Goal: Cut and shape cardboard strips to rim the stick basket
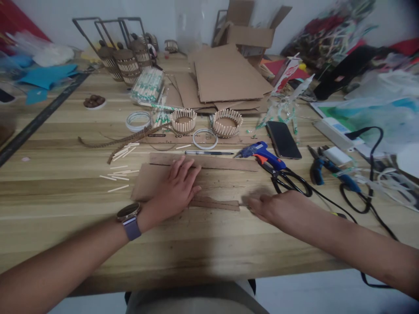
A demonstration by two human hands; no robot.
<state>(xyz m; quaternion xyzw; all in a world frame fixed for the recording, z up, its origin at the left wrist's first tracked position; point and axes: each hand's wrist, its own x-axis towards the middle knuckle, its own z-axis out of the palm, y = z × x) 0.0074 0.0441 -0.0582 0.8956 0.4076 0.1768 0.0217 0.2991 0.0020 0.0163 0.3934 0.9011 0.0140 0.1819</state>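
Left hand [178,188] flat, grip apart, pinning cardboard sheet [147,179] on counter [65,196]; right hand [276,209] at cardboard strip [216,203] end, grip blurred, cannot tell; probably cutting step; next move needs steady pressing.

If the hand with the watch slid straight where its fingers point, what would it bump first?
Probably the pen lying just beyond the cardboard under the left hand, though depth is hard to judge.

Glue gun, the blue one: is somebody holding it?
No, the glue gun lies on the table, beyond the right hand, touched by nobody.
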